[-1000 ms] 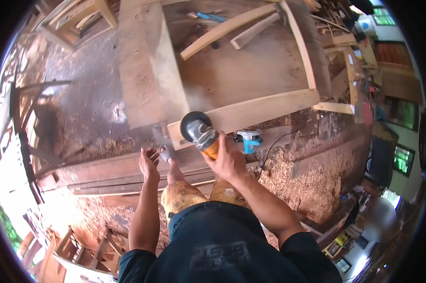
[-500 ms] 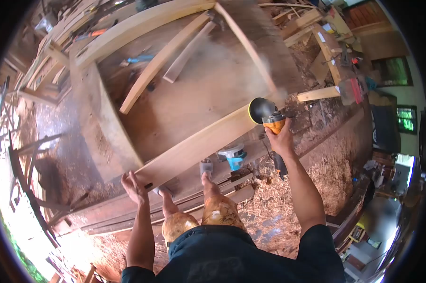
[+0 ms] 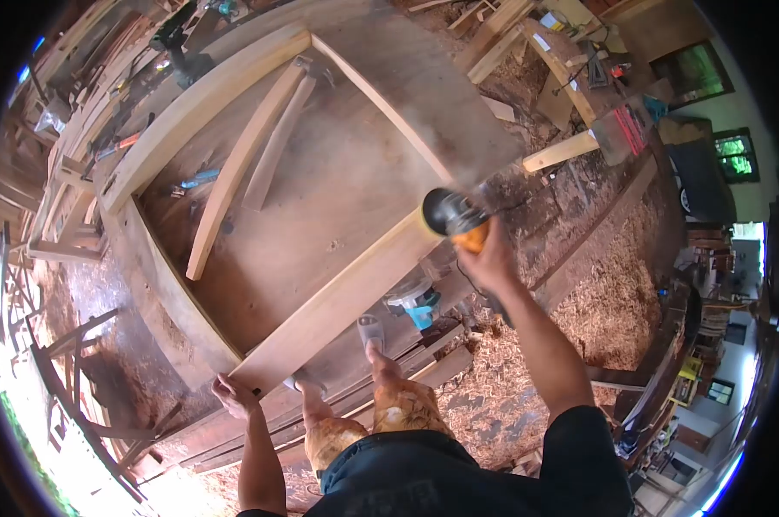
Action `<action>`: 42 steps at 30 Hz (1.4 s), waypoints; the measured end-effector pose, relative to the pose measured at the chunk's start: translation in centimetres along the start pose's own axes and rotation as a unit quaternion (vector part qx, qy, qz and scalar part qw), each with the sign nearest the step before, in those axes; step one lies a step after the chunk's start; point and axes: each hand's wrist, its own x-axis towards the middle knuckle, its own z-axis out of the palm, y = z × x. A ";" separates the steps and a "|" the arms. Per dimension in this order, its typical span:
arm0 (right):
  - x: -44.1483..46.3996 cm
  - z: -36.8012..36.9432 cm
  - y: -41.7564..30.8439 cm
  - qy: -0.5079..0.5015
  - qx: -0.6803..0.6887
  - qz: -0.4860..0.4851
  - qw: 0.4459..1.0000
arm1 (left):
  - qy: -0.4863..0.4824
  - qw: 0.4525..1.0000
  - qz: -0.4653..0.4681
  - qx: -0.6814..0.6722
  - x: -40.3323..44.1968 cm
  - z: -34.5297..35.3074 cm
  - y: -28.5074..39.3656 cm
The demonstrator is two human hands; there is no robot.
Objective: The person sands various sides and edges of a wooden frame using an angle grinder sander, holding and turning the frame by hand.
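A long pale wooden board [image 3: 346, 302] lies slantwise across the near side of a framework of planks. My left hand [image 3: 234, 398] grips its near left corner, fingers curled at the end. At the board's far right end, my right hand [image 3: 490, 263] is closed round an orange and black angle grinder [image 3: 470, 234] with a yellow-edged round disc [image 3: 439, 211]. The disc meets the board's end; its face against the wood is hidden. Motion blurs the tool slightly.
Two loose wooden pieces, one curved [image 3: 243, 172], lie inside the frame. A blue and white power tool [image 3: 419, 306] sits below the board, near my feet. Wood shavings [image 3: 605, 310] cover the ground at right. A narrow wooden strip [image 3: 381, 108] runs to the board's far end.
The whole view has shifted and turned a little. The grinder has tilted and stays at the board's right end, with less haze of dust above the frame. My left hand remains at the left corner.
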 end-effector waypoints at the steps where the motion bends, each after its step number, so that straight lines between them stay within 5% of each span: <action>1: 1.7 -0.8 1.2 0.020 -0.003 -0.004 1.000 | 0.001 1.000 0.009 0.006 0.1 0.1 -0.1; 6: -1.9 0.9 -1.0 -0.018 -0.010 -0.015 1.000 | 0.001 1.000 0.017 0.021 0.4 0.4 -0.6; 7: -2.8 0.8 -2.3 -0.117 0.009 -0.010 0.993 | 0.000 1.000 0.012 0.020 0.5 0.5 -0.4; 8: -3.9 1.8 -2.7 -0.067 -0.020 -0.117 0.991 | -0.001 1.000 0.007 0.021 0.6 0.5 -0.6; 12: -1.1 0.9 -0.6 -0.080 0.028 -0.004 0.996 | 0.004 0.999 0.005 0.031 1.2 1.0 -1.6; 16: 2.5 -1.2 2.6 0.034 0.015 0.020 0.999 | 0.009 0.999 -0.020 0.045 -0.2 0.0 0.9; 24: -7.3 4.6 -7.2 -0.035 0.021 -0.087 0.995 | -0.055 0.997 -0.051 0.012 0.0 -1.4 1.2; 27: -11.3 8.7 -10.7 -0.033 0.004 -0.161 0.986 | -0.108 0.975 -0.011 -0.197 2.7 -0.9 -2.9; 28: -12.8 9.6 -12.3 -0.051 0.008 -0.156 0.986 | -0.181 0.915 0.049 -0.357 4.1 -0.4 -5.9; 30: -16.1 10.7 -15.6 -0.083 0.014 -0.143 0.986 | -0.236 0.868 -0.172 -0.401 6.3 -0.9 -7.9; 32: -19.5 12.5 -18.1 -0.100 0.016 -0.166 0.981 | -0.258 0.810 -0.258 -0.460 6.4 -1.6 -9.9; 42: -31.7 22.7 -27.7 -0.194 -0.029 -0.308 0.931 | -0.374 0.825 -0.278 -0.319 8.0 -5.0 -26.5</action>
